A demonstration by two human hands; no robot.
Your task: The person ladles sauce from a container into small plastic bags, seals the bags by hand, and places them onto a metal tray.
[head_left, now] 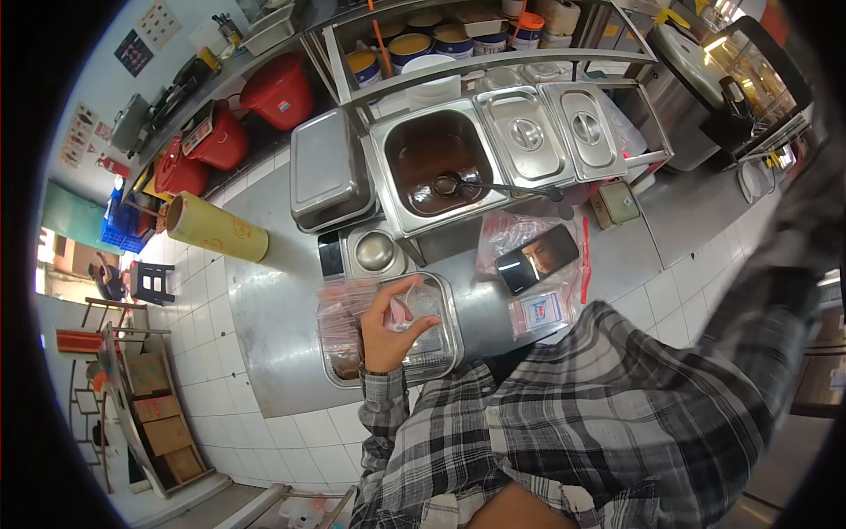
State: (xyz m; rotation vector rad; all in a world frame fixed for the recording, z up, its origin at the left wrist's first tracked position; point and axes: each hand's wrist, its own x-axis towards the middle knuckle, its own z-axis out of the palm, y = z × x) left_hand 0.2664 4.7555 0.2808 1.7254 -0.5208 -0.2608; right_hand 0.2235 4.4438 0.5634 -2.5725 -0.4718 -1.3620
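Observation:
Over a metal tray [456, 339] on the steel table, my left hand [392, 331] is raised with thumb and fingers curved apart, close to something clear that is hard to make out. Small filled plastic packets [342, 322] lie at the tray's left side. My right hand is not visible; that sleeve [749, 273] reaches up along the right edge. Behind the tray, a deep steel pan [401, 216] holds dark brown sauce [432, 159] with a ladle [447, 184] in it. A phone [538, 258] rests on plastic bags [498, 236] right of the tray.
Two lidded pans [526, 132] stand beside the sauce. A closed steel container [328, 167] and a yellow wrap roll [217, 227] are to the left. Red buckets [278, 91] stand behind. A large pot [674, 97] is at the right. A person [107, 278] is far left.

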